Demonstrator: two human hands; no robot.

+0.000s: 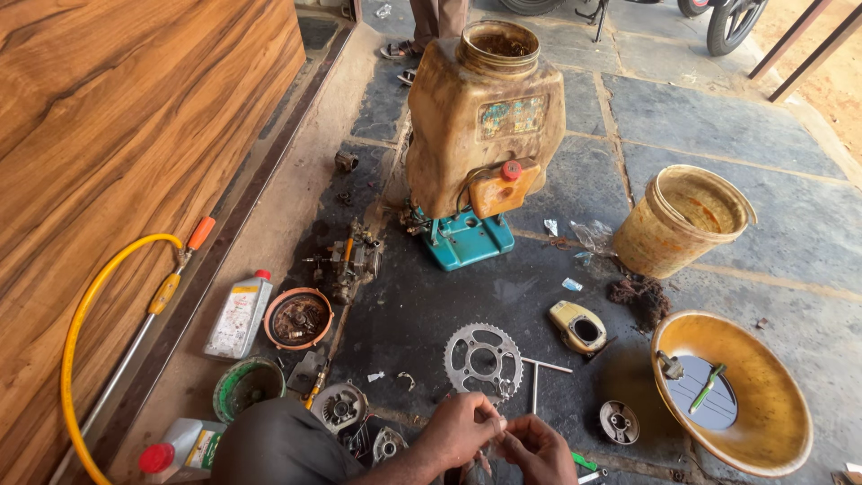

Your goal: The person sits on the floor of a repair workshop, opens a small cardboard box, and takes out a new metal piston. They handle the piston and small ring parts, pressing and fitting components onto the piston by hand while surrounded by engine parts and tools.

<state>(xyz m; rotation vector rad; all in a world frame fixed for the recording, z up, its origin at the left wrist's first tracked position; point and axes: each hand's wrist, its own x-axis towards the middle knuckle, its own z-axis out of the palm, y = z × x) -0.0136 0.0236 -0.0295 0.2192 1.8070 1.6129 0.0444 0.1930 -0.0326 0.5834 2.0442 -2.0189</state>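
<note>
My left hand [464, 429] and my right hand [535, 446] meet at the bottom edge, fingers pinched together on a small pale part [499, 426] that is too small to make out. Just beyond them a toothed metal sprocket [483, 360] lies flat on the dark oily floor, with a T-shaped wrench [537, 370] to its right. My knee in dark trousers [283, 445] fills the lower left.
A dirty yellow sprayer tank [480, 112] stands on a teal base [467, 240]. Around it lie a carburettor [352, 259], round engine covers [298, 318], an oil bottle [239, 315], a yellow bucket [680, 219], a yellow basin [779, 442], a yellow hose with lance [81, 314]. A person's feet [404, 52] stand behind.
</note>
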